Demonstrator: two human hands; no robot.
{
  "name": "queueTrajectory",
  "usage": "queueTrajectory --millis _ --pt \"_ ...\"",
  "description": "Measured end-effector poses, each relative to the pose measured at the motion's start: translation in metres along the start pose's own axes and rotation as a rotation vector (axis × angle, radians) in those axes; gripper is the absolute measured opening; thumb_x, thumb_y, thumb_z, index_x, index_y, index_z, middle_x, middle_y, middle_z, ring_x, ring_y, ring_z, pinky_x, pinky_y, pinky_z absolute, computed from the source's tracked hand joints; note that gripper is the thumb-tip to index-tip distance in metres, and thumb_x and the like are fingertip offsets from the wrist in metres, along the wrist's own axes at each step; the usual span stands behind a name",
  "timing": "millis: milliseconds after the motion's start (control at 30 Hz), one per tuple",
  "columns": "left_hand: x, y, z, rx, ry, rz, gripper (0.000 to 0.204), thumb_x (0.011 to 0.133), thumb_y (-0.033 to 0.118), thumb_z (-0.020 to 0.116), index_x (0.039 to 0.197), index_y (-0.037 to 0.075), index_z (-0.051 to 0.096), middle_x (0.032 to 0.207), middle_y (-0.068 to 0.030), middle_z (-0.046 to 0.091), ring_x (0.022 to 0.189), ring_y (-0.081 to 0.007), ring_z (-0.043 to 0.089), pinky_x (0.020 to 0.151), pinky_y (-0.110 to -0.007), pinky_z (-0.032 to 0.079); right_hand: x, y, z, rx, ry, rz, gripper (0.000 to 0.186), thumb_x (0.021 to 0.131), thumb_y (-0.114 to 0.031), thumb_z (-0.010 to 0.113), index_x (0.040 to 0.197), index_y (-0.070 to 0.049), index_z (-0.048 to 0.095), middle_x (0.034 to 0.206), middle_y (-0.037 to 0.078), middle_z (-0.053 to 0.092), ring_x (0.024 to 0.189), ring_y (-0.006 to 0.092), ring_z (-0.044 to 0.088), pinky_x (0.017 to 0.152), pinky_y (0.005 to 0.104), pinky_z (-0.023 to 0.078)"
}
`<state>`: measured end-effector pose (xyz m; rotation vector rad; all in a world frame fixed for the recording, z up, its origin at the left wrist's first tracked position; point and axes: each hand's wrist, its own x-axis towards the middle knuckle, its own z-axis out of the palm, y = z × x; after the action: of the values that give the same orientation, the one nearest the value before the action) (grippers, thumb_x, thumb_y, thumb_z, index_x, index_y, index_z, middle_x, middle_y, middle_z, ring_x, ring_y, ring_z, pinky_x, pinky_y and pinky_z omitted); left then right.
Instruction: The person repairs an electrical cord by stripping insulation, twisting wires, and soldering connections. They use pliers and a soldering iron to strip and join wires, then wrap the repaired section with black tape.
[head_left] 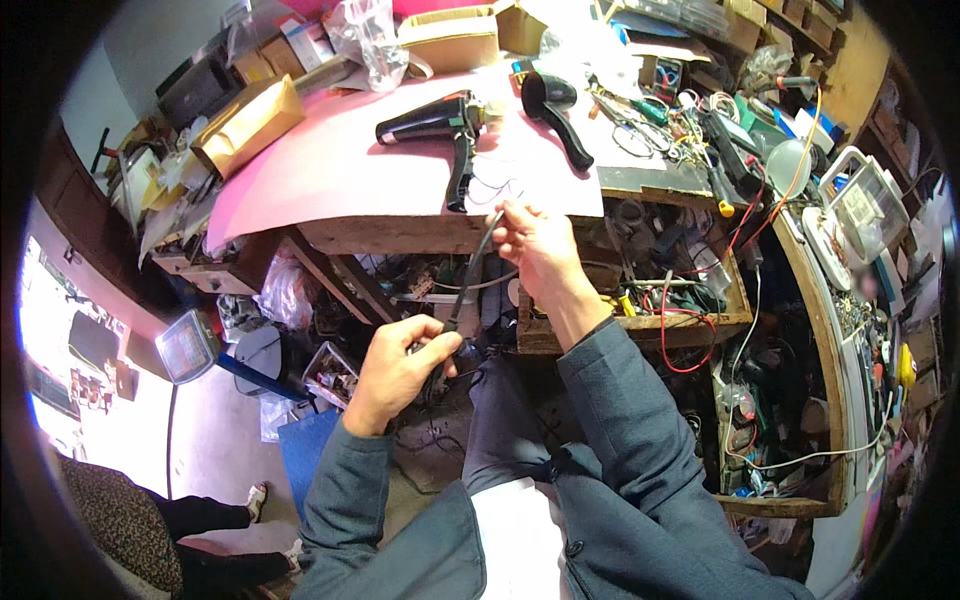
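My right hand [535, 245], near the front edge of the pink-covered bench [290, 170], pinches a thin dark cable [475, 265] near its upper end. Lower and to the left, my left hand [405, 365] is closed on the same cable around a thicker dark part, mostly hidden by the fingers. More cable hangs below it. On the bench beyond lie a black hair dryer [420, 125] with its handle pointing toward me and a second black dryer-like tool [550, 110], its handle angled down to the right.
Boxes [450, 35] and bags line the back. Tangled tools and wires [660, 130] crowd the right. An open drawer [640, 310] juts below the bench; a cluttered wooden side unit [830, 420] stands right. Another person's legs [200, 520] are at lower left, near a blue board [305, 450].
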<state>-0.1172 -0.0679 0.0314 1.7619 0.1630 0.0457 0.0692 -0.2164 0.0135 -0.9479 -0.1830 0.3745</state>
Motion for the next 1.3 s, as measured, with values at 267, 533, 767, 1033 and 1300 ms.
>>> queueTrajectory --millis 267,533,767,1033,1300 --pt "-0.025 0.001 -0.006 -0.296 0.087 -0.056 0.023 0.094 0.014 0.067 0.11 -0.002 0.069 0.076 -0.0015 0.065 0.059 -0.0076 0.058 0.052 -0.019 0.041 -0.012 0.014 -0.011 0.14 -0.121 0.21 0.024 0.101 -0.023 0.059 0.103 -0.001 0.067 0.082 0.004 0.069 0.069 0.0109 0.067 0.057 0.0229 0.055" --pt "-0.031 -0.007 -0.008 -0.044 0.189 0.033 0.02 0.089 0.011 0.074 0.107 0.0 0.073 0.076 0.0 0.067 0.059 -0.0063 0.058 0.054 -0.022 0.046 -0.036 0.016 -0.005 0.166 -0.194 0.283 0.028 0.101 -0.027 0.06 0.112 -0.001 0.063 0.088 0.006 0.069 0.074 0.0138 0.069 0.067 0.0274 0.06" --pt "-0.038 -0.003 0.015 0.58 0.4 0.422 0.022 0.082 0.006 0.076 0.103 0.001 0.073 0.081 -0.0091 0.072 0.062 -0.0116 0.062 0.058 -0.026 0.049 -0.061 0.024 -0.005 0.04 -0.265 0.271 0.015 0.089 -0.011 0.075 0.091 -0.002 0.064 0.084 0.008 0.069 0.073 0.0196 0.072 0.069 0.0333 0.062" --pt "-0.042 -0.003 0.021 0.688 0.376 0.454 0.029 0.079 0.007 0.079 0.107 0.004 0.073 0.075 -0.0097 0.068 0.063 -0.0161 0.065 0.057 -0.028 0.049 -0.062 0.019 -0.014 0.155 -0.363 0.284 0.014 0.092 -0.006 0.069 0.103 0.001 0.064 0.09 0.011 0.071 0.077 0.0217 0.073 0.071 0.0336 0.063" --pt "-0.041 0.002 0.03 0.619 0.366 0.509 0.029 0.077 0.011 0.082 0.104 0.006 0.073 0.071 -0.0113 0.065 0.055 -0.0223 0.063 0.049 -0.032 0.047 -0.062 0.018 -0.024 0.217 -0.438 0.327 0.021 0.095 -0.003 0.063 0.115 0.004 0.062 0.095 0.014 0.071 0.085 0.0237 0.073 0.075 0.0343 0.064"
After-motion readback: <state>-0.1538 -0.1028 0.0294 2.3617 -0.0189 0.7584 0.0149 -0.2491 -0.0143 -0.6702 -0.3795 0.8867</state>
